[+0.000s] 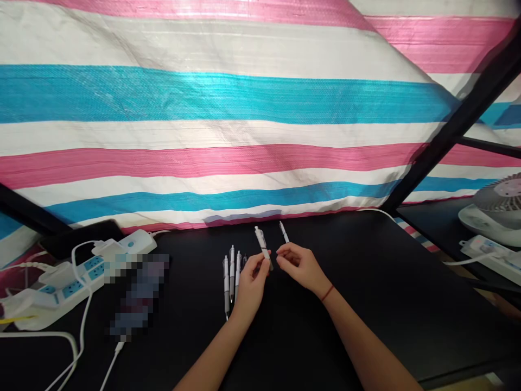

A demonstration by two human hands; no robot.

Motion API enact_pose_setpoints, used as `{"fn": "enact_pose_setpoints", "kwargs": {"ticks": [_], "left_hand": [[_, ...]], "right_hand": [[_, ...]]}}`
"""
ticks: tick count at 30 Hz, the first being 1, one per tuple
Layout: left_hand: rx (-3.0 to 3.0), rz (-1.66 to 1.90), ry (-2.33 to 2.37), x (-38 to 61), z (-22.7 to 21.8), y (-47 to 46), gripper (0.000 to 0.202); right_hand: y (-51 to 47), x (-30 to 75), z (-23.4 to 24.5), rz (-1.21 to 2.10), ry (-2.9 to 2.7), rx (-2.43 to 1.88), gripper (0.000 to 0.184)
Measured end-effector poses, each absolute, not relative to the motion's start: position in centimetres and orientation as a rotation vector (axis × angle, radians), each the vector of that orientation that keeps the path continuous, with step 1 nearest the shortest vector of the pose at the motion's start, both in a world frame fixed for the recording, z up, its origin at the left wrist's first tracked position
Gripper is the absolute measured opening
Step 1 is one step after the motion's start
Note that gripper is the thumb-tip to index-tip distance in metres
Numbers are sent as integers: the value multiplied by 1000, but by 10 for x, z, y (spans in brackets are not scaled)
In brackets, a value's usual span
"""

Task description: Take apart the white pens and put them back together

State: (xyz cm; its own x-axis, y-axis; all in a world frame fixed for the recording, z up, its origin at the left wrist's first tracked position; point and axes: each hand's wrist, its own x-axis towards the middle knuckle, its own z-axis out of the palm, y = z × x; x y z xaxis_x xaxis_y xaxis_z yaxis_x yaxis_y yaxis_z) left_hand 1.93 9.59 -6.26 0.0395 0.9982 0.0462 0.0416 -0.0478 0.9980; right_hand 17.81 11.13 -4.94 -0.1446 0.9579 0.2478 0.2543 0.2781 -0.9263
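My left hand (252, 279) is closed on a white pen (260, 239), pinching its lower part between thumb and fingers. The pen is tilted, its top end pointing away from me. Just to the right, my right hand (301, 266) has its fingers curled, with a small gap showing between thumb and forefinger. No object shows in it, and it does not touch the held pen. Beyond its knuckles lies another slim white pen (284, 232), partly hidden by the hand. Several white-and-grey pens (227, 282) lie side by side left of my left hand, some partly covered by it.
A white power strip (136, 244) with plugs and cables lies at the left of the black table (317, 347). Near it is a blurred-out phone-like object (140, 296) on a white cable. A striped sheet (228, 98) hangs behind. At right are a fan (499, 198) and another power strip (494, 258).
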Motion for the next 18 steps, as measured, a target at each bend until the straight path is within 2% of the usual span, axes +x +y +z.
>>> {"fn": "enact_pose_setpoints", "kwargs": {"ticks": [11, 14, 18], "left_hand": [[1169, 1139, 1134, 16, -62, 101, 42], [1258, 1068, 1221, 14, -61, 102, 45], [1498, 1021, 1337, 7, -53, 104, 33]], "right_hand": [[106, 170, -42, 745, -1859, -1140, 8], [113, 180, -47, 648, -1766, -1277, 9], [124, 202, -52, 525, -1575, -1589, 19]]}}
